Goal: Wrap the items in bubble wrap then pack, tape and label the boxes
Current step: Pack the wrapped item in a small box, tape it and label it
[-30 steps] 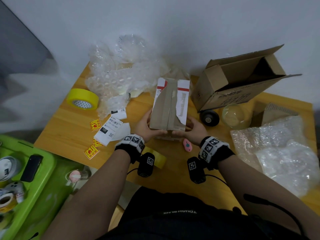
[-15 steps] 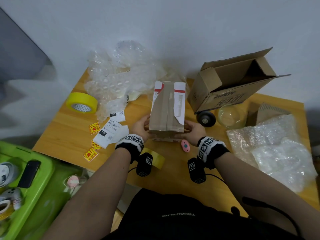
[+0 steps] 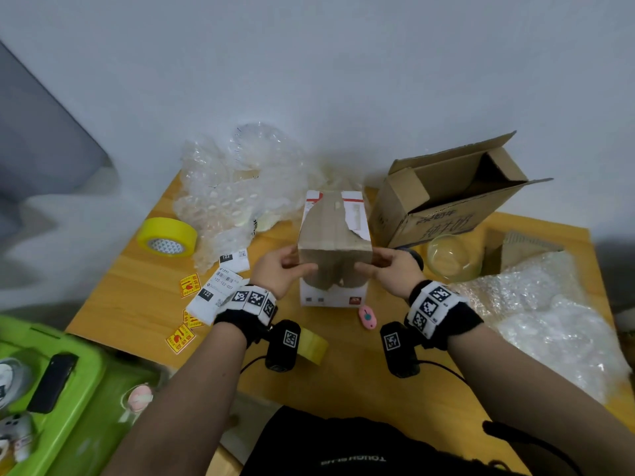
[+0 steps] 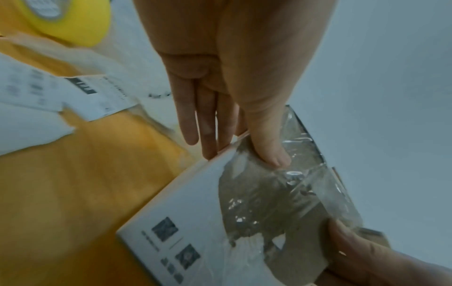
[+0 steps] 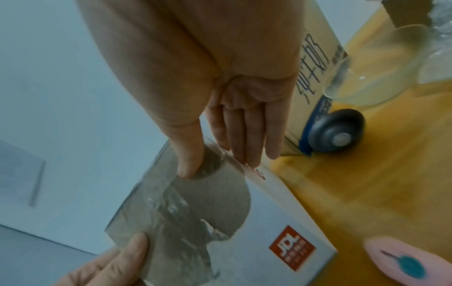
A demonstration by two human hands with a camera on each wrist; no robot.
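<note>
1. A wooden table [image 3: 144,286] against a pale wall carries loose bubble wrap [image 3: 237,187], a yellow tape roll [image 3: 167,237], shipping labels [image 3: 220,286] and an open cardboard box [image 3: 443,197]
2. I see my left hand [image 3: 275,273] and right hand [image 3: 391,269] clasping the small white box [image 3: 335,235] from either side, thumbs pressed on its taped near face, fingers flat along the sides
3. A second ago the box was tipped up off the table; now it stands on it, just behind the pink cutter [image 3: 367,317]
4. I judge this box is sealed and set down, so a label comes next
5. The glass bowl [image 3: 448,257] near the open box lies unwrapped
</note>
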